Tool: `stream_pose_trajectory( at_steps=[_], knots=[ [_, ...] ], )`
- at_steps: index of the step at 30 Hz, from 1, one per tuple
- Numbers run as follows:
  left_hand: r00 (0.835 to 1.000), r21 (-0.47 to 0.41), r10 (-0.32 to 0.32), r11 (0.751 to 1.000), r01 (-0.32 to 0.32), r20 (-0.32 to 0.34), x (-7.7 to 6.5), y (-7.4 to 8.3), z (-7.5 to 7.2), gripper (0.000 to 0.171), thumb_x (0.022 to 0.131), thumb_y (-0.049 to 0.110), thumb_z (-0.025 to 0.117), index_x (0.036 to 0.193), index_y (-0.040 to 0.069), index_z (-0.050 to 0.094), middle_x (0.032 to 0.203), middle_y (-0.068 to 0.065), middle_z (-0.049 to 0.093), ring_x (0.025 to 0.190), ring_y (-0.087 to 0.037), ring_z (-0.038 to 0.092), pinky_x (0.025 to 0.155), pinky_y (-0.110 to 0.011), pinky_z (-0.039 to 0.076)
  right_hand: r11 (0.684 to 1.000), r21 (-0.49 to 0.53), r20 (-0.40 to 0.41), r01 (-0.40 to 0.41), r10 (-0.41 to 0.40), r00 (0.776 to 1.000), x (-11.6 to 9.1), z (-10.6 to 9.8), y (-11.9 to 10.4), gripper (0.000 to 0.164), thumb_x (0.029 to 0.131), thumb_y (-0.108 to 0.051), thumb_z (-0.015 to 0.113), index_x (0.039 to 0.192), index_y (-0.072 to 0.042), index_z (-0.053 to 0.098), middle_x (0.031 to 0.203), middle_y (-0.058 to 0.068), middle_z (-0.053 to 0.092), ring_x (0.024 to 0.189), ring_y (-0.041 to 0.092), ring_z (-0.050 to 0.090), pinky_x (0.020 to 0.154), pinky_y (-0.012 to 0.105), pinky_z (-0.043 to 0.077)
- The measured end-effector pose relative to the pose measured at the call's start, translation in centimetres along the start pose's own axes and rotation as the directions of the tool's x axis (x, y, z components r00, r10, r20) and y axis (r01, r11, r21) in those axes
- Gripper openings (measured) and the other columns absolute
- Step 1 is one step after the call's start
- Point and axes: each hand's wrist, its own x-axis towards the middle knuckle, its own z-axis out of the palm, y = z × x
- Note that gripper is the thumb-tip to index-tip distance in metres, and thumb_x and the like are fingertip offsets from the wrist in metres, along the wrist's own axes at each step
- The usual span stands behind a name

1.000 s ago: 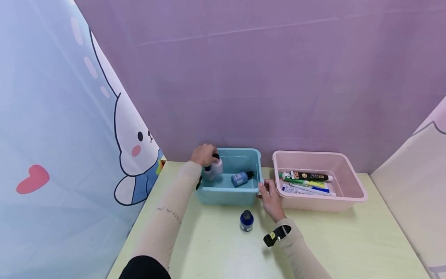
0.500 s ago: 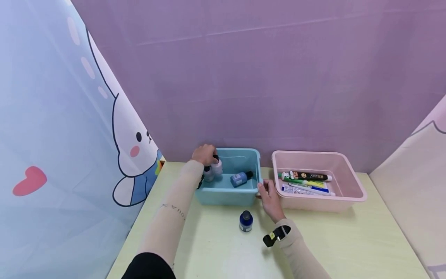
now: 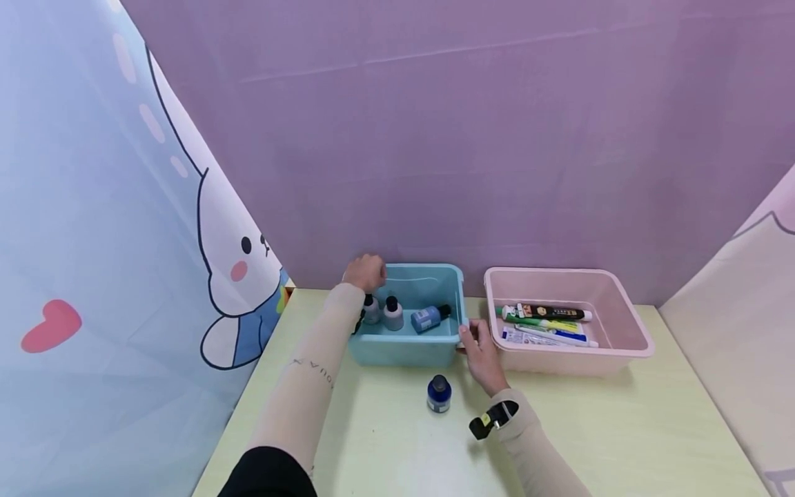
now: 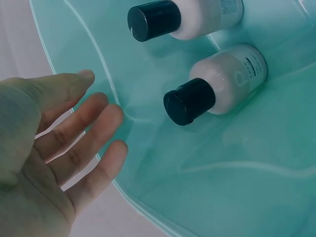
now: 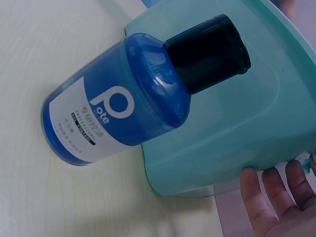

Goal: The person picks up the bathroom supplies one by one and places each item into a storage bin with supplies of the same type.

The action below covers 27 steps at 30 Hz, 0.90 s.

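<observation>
My left hand [image 3: 366, 273] hovers over the back left of a teal plastic bin [image 3: 406, 351], its fingers loosely bent and holding nothing in the left wrist view. Beneath it, a pale pink bottle with a black cap [image 3: 393, 315] stands in the bin beside a similar pale bottle [image 3: 370, 310]. A blue bottle [image 3: 426, 319] lies on its side further right in the bin. At the bin's front right corner, my right hand [image 3: 484, 355] holds the rim, thumb on top and fingers beneath. A dark blue bottle [image 5: 116, 101] stands on the table before the bin.
To the right stands a pink bin [image 3: 574, 364] with several markers and tubes [image 3: 549, 328] inside. A purple cloth [image 3: 447, 138] hangs directly behind both bins. A blue printed cloth [image 3: 112, 228] borders the table [image 3: 397, 428] on the left.
My left hand has let go of the pink bottle, which now stands lower in the bin, beside the other pale one. The right hand has stayed at the bin's corner.
</observation>
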Motion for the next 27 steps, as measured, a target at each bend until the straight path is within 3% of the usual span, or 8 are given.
stream_pose_trajectory(
  at_steps=[4,8,13,18,27],
  knots=[
    [0.999,-0.017,-0.023,1.000,0.024,0.044,-0.1,-0.1,0.2,0.008,0.095,0.012,0.067,0.094,0.016,0.074,0.100,-0.001,0.073,0.090,-0.020,0.065,0.084,-0.040,0.058,1.000,-0.016,0.000,0.017,-0.017,1.000,-0.6,0.1,-0.9,0.042,0.111,-0.029,0.043,0.139,0.002,0.041,0.127,0.017,0.048,0.114,0.025,0.052,0.103,0.055,0.053],
    [0.998,-0.030,-0.028,0.999,0.029,0.050,-0.3,-0.1,0.2,0.006,0.094,0.014,0.069,0.095,0.016,0.075,0.103,-0.002,0.073,0.092,-0.021,0.066,0.086,-0.041,0.058,1.000,-0.010,0.007,0.016,-0.016,1.000,-0.8,0.0,-1.1,0.042,0.111,-0.029,0.043,0.139,0.002,0.040,0.128,0.018,0.047,0.116,0.026,0.052,0.104,0.055,0.053],
    [0.999,-0.031,-0.015,0.999,0.017,0.046,-0.5,-0.1,0.1,0.006,0.094,0.016,0.070,0.098,0.016,0.075,0.106,-0.001,0.074,0.095,-0.020,0.066,0.088,-0.041,0.058,1.000,0.003,0.015,0.002,-0.002,1.000,-0.1,-0.1,-0.3,0.041,0.111,-0.026,0.042,0.139,0.003,0.040,0.129,0.020,0.047,0.117,0.030,0.052,0.105,0.058,0.051],
    [0.999,-0.035,0.003,0.999,-0.002,0.041,-0.9,0.0,0.0,0.009,0.095,0.018,0.071,0.102,0.016,0.076,0.110,-0.001,0.074,0.098,-0.021,0.067,0.090,-0.042,0.058,1.000,-0.005,-0.013,0.019,-0.019,1.000,0.4,0.1,1.2,0.041,0.111,-0.033,0.042,0.139,-0.003,0.041,0.129,0.016,0.048,0.117,0.027,0.052,0.104,0.055,0.053],
    [1.000,-0.141,0.014,0.990,-0.016,-0.017,-2.3,0.4,-0.4,0.010,0.096,0.019,0.071,0.103,0.014,0.077,0.106,-0.002,0.074,0.094,-0.021,0.067,0.089,-0.043,0.058,0.998,-0.019,-0.043,0.061,-0.062,0.997,0.5,0.3,1.8,0.043,0.110,-0.039,0.044,0.135,-0.004,0.043,0.127,0.016,0.049,0.116,0.029,0.053,0.101,0.055,0.054]
  ],
)
